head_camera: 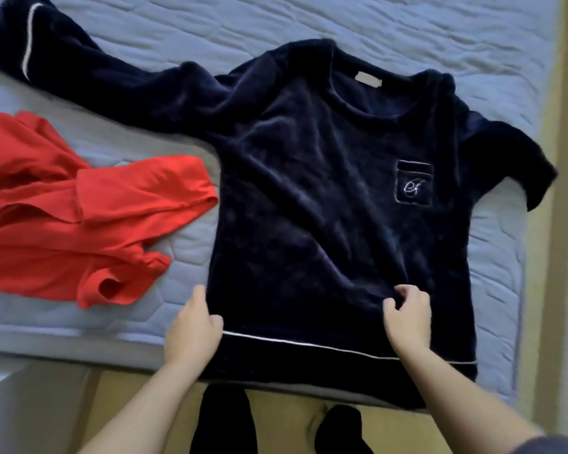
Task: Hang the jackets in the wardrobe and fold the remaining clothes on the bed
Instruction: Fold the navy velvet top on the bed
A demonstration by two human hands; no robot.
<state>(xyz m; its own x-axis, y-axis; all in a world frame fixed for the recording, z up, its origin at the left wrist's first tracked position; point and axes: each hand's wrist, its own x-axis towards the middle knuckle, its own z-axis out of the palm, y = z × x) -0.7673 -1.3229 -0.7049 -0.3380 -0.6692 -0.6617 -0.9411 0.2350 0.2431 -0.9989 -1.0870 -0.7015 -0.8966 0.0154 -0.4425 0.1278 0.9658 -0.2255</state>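
A dark navy velvet top (325,198) lies face up on the bed, with a white-trimmed chest pocket and white piping near its hem. One sleeve stretches to the far left; the other bends over the bed's right edge. My left hand (192,329) grips the top's left side edge just above the hem. My right hand (407,317) pinches the fabric at the lower right of the body. A crumpled red garment (79,224) lies on the left of the bed, apart from both hands.
The bed has a pale blue quilted cover (407,34). Its near edge runs just under my forearms, with a tan floor (286,414) below. Dark-socked feet (223,421) stand by the bed. A light wall or frame (564,224) borders the right side.
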